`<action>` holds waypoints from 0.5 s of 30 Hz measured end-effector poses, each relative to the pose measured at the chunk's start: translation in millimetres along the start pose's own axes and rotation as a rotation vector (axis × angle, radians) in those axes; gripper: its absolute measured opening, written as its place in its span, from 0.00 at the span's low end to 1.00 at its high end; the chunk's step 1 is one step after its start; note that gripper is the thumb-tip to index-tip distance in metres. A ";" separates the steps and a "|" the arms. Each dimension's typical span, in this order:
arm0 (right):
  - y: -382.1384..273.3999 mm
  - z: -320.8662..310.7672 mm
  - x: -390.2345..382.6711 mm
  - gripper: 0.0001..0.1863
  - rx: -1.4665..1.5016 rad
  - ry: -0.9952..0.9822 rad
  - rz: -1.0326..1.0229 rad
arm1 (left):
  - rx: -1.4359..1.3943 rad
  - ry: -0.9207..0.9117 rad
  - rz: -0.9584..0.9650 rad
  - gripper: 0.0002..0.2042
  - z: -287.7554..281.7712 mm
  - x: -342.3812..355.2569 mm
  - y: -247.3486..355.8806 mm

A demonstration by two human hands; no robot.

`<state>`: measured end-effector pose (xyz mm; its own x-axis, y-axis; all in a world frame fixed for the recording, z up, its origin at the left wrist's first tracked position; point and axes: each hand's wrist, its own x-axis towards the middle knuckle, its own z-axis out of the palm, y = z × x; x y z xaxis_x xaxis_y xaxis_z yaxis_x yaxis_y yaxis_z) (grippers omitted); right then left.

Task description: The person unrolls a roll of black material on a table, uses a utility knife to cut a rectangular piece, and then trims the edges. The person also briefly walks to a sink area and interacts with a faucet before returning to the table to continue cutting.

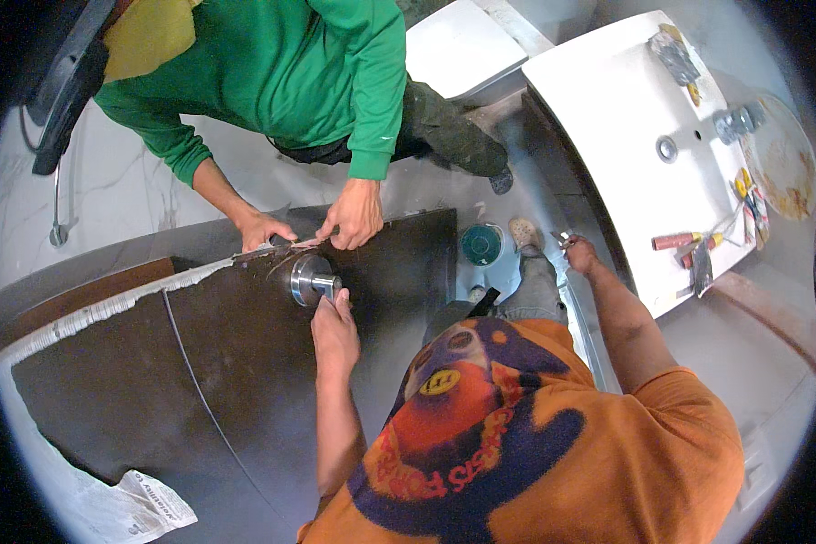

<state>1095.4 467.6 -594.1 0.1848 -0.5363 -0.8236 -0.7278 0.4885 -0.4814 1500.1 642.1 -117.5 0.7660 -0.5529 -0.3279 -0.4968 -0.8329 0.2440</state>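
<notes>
The metal handle (312, 279) sits on the dark brown door (399, 249), left of the middle of the scene and close to the door's far edge. The person's left hand (336, 335) reaches it from the near side, its fingers wrapped about the projecting lever; this grip probably steadies the handle, since the lever is the easiest part to hold.

Just beyond, at the door edge, a co-worker's hands (357, 216) meet over a thin strip (305, 245), pinching it with the fingertips, likely because it is too slim for a full grip. What the strip is cannot be told. A rough white band (122, 302) runs along that edge to the left, and a sheet of printed paper (161, 501) lies at the near left corner.

To the right, well apart from the handle, the person's right hand (582, 255) has its fingers closed on a small metal piece (564, 240), too small to identify. It is held out by the sink, perhaps to be out of the other hands' way.

Between door and sink, a green bucket (482, 245) stands on the floor. On the white sink (598, 109) at far right, red-handled tools (675, 242) lie on the near part, a clear bottle (740, 121) and a crumpled bag (671, 56) farther off, presumably left there within reach.
</notes>
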 end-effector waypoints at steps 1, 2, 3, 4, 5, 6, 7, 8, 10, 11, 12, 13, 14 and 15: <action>0.4 -1.2 -6.6 0.14 -0.045 0.019 -0.041 | -0.009 0.004 0.027 0.21 0.8 1.5 -6.0; 0.8 -1.1 -13.5 0.14 -0.089 0.039 -0.079 | -0.017 0.007 0.054 0.21 1.5 2.4 -10.8; 6.9 -1.3 -14.5 0.15 -0.133 0.067 -0.115 | -0.027 -0.003 0.071 0.22 1.1 4.0 -9.0; 9.3 0.1 -16.9 0.16 -0.116 0.109 -0.107 | -0.038 -0.013 0.086 0.22 -2.5 4.1 -4.7; 10.8 3.4 -18.8 0.16 -0.096 0.153 -0.098 | -0.048 -0.025 0.104 0.22 -3.7 6.2 -2.4; 13.4 5.7 -20.5 0.17 -0.081 0.197 -0.090 | -0.056 -0.017 0.145 0.22 -0.6 8.7 -6.4; 14.7 7.6 -25.4 0.18 -0.117 0.205 -0.148 | -0.064 -0.009 0.182 0.22 1.4 11.6 -12.1; 17.5 11.9 -32.3 0.18 -0.095 0.222 -0.179 | -0.070 -0.003 0.224 0.23 3.5 16.8 -16.9; 7.8 25.7 -52.9 0.17 -0.082 0.249 -0.248 | -0.097 -0.007 0.265 0.23 13.6 31.3 -31.8; 7.7 33.9 -67.1 0.17 -0.070 0.262 -0.258 | -0.116 -0.022 0.250 0.23 15.8 33.3 -28.7; 6.0 42.4 -80.6 0.16 -0.062 0.277 -0.271 | -0.140 -0.035 0.235 0.23 16.5 35.1 -24.8; 4.7 56.9 -94.4 0.15 -0.051 0.280 -0.288 | -0.170 -0.020 0.267 0.23 18.1 39.2 -29.3; 3.0 71.2 -107.7 0.15 0.005 0.272 -0.276 | -0.199 -0.004 0.299 0.23 19.6 45.5 -35.3; 4.7 84.8 -120.5 0.14 0.052 0.262 -0.260 | -0.234 0.005 0.324 0.23 23.4 49.1 -42.4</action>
<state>1125.8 592.9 -522.6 0.1785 -0.8016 -0.5706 -0.6433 0.3437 -0.6841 1549.3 649.7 -165.4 0.5869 -0.7858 -0.1951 -0.6071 -0.5866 0.5360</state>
